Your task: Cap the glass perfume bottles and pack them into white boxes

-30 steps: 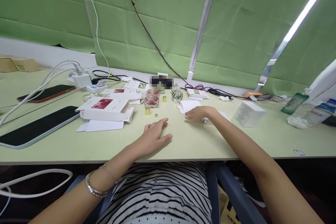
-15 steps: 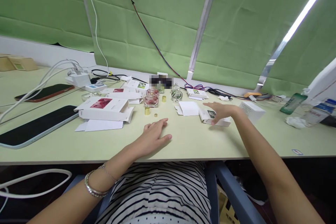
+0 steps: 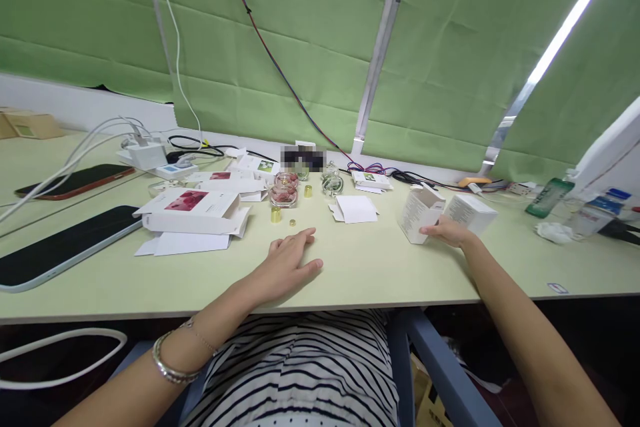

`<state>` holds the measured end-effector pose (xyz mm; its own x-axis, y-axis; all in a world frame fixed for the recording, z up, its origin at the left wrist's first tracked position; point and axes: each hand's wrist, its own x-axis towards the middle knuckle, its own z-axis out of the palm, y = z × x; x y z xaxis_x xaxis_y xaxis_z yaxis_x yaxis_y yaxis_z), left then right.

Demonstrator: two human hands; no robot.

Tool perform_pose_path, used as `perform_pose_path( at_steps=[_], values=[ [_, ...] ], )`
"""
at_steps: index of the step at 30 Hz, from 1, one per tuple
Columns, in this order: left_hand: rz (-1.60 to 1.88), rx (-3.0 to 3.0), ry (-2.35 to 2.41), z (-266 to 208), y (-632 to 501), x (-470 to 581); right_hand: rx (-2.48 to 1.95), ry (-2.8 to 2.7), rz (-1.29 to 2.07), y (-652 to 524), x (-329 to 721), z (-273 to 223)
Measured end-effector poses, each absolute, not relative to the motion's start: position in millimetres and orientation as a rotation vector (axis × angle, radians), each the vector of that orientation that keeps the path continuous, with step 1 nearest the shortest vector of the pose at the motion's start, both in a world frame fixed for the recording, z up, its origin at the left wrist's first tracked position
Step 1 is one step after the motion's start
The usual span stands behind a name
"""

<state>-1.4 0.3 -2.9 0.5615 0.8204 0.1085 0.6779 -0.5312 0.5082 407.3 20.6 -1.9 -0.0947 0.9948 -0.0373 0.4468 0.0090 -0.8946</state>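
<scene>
My right hand [image 3: 447,232] is closed on the side of a small white carton [image 3: 418,215]. The carton stands upright with its top flaps raised and printed text facing left. Right beside it is another white box [image 3: 473,212]. My left hand [image 3: 290,267] lies on the table near its front edge, fingers stretched and thumb apart, holding nothing. Beyond that hand are a tiny gold ring-like piece [image 3: 293,222], a gold cap [image 3: 275,215] and a second gold cap [image 3: 308,191]. Round glass bottles with pink contents [image 3: 283,195] and a greenish one [image 3: 332,185] stand behind. A folded white card piece [image 3: 355,209] lies between my hands.
Flattened cartons with a red picture [image 3: 193,207] are piled at left, beside a phone [image 3: 75,243] and a charger with cables [image 3: 145,152]. Another flat carton [image 3: 371,181] lies at the back. At right are a green bottle [image 3: 551,198] and crumpled tissue [image 3: 555,233].
My right hand has gripped the carton that lay flat and stood it upright, shifting it right toward the other box. My left hand has stayed in place.
</scene>
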Motion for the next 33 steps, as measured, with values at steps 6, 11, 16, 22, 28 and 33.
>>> perform_pose_path(
  at_steps=[6,11,16,22,28,33],
  values=[
    [0.467,2.388,1.224,-1.4,-0.8,-0.9,-1.504,-1.641,1.061,19.1,408.7,-2.8],
    [0.466,2.395,1.219,-0.6,-1.0,-0.4,-1.489,-1.649,1.073,19.5,406.9,-2.4],
    [0.466,2.385,1.211,0.8,-1.9,-0.4,-1.503,-1.670,1.048,19.2,409.4,-5.5],
    [0.484,2.383,1.199,0.8,-2.6,-0.9,-1.475,-1.726,0.757,9.2,410.0,5.0],
    [0.470,2.407,1.218,-1.3,-0.9,-0.1,-1.424,-1.585,-0.320,-23.5,347.7,41.7],
    [0.468,2.425,1.217,-3.8,1.2,-0.5,-1.405,-2.231,-0.277,9.1,276.8,41.7]
  ],
)
